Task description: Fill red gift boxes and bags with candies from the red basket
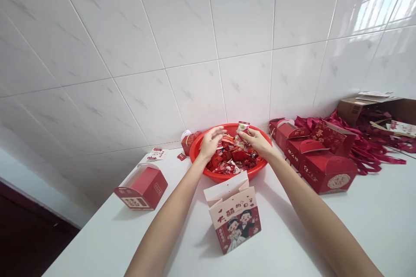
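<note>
A red plastic basket (218, 178) full of red-wrapped candies (239, 155) sits against the wall. Over its right side, my right hand (255, 140) pinches a small candy packet (243, 129) with a red top and a pale, patterned front. My left hand (211, 140) hovers above the left part of the basket, fingers apart, with nothing visible in it. Between my forearms stands a paper gift box (235, 220) with a cartoon bride and groom on its front. Its top is open, its flaps raised.
A red box (143, 186) and a printed card (157, 154) lie at left. Several red boxes (326, 169) stand at right, beside dark red ribbons (367, 149) and a cardboard carton (349, 110). A small box (187, 142) is behind the basket's left side. The tiled wall (195, 91) bounds the white table (276, 242).
</note>
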